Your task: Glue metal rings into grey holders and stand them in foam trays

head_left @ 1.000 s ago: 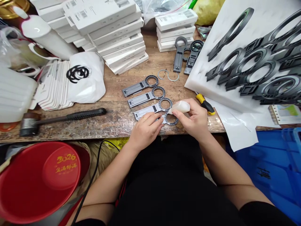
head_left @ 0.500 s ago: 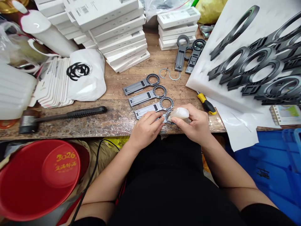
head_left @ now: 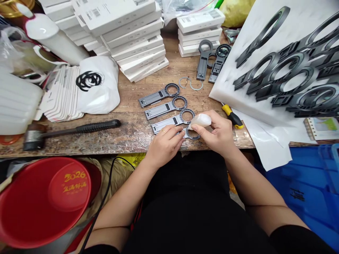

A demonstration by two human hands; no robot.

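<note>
In my right hand (head_left: 218,132) is a small white squeeze bottle (head_left: 201,120), tilted so its narrow end points down at the ring of the nearest grey bracket (head_left: 194,134). My left hand (head_left: 166,141) holds that bracket down on the bench, its fingers covering most of the flat arm. Three similar grey ring-ended brackets lie in a slanted row beyond it: a near one (head_left: 187,116), a middle one (head_left: 179,103) and a far one (head_left: 172,90). Whether the bottle tip touches the ring I cannot tell.
A rubber mallet (head_left: 95,127) lies at left, by a white bag (head_left: 99,88) with black rings. Stacked white boxes (head_left: 135,42) stand behind. At right are a yellow-black screwdriver (head_left: 233,116) and white foam (head_left: 222,88) holding several brackets. Thin curved metal rings (head_left: 196,88) lie mid-bench.
My right hand and the bottle have shifted slightly left and away from me along the ring, uncovering more of its near side. My left hand stays on the bracket.
</note>
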